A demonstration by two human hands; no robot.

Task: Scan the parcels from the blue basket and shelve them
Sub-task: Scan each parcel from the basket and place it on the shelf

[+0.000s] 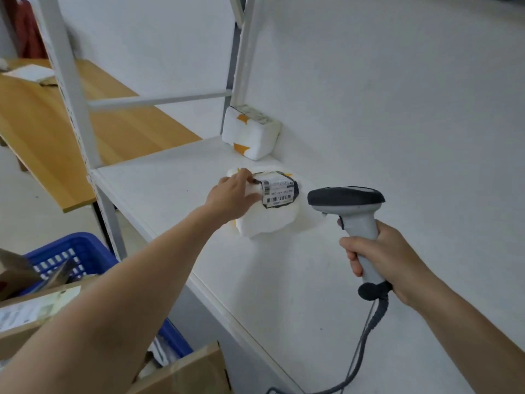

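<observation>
Head view
- Parcel (267,220): soft white bag lying on the white shelf (170,189), well back from the front edge, with its label (279,191) facing up.
- Left grip (230,194): clasps the parcel's left side, with fingertips at the label's left edge. Risk: a finger covers the barcode and the read fails.
- Label: curves over the bag's bulge. Risk: the soft wrap creases or sags, so the bars distort; pulling it flat seems wise.
- Right grip (392,260): clenched round the handle of the scanner (349,211), whose head sits just beside the label and aims left. Risk: a shallow, close angle misses the code.
- Cable (366,336): trails from the scanner across the shelf and off the front. Risk: it snags on the edge and jerks the aim.
- Second parcel (251,133): stands at the back corner. Risk: pushing the new one in carelessly topples it.
- Basket (68,255): blue, lower left, holding cartons (181,373); more work appears to remain.
</observation>
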